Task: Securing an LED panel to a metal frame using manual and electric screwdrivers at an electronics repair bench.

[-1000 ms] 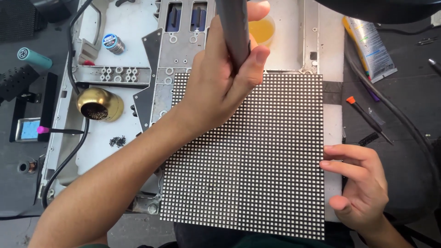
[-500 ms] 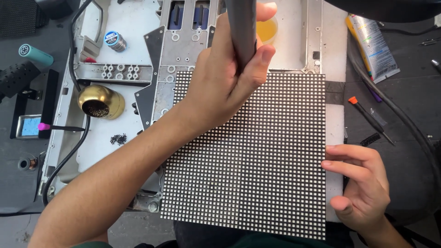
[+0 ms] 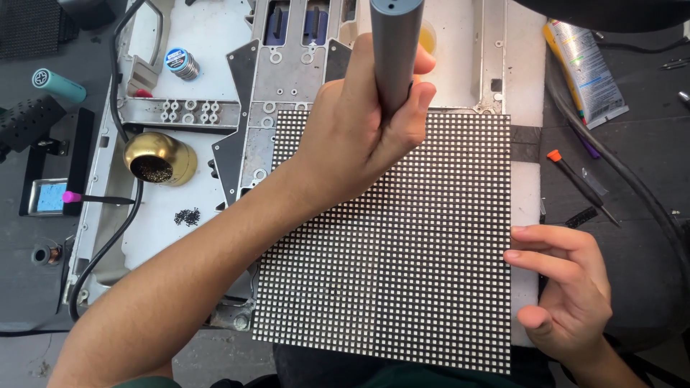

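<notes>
A square black panel covered in a grid of small white dots lies flat on a metal frame. My left hand is closed around a thick grey cylindrical tool, held upright over the panel's upper edge. My right hand rests at the panel's right edge, fingers spread and touching its side, holding nothing.
A brass tip-cleaner pot and a solder spool sit on the white metal frame at left. A small pile of dark screws lies near them. A tube, an orange-tipped screwdriver and a black hose lie at right.
My left hand and the grey tool have shifted slightly right along the panel's top edge. My right hand stays at the right edge.
</notes>
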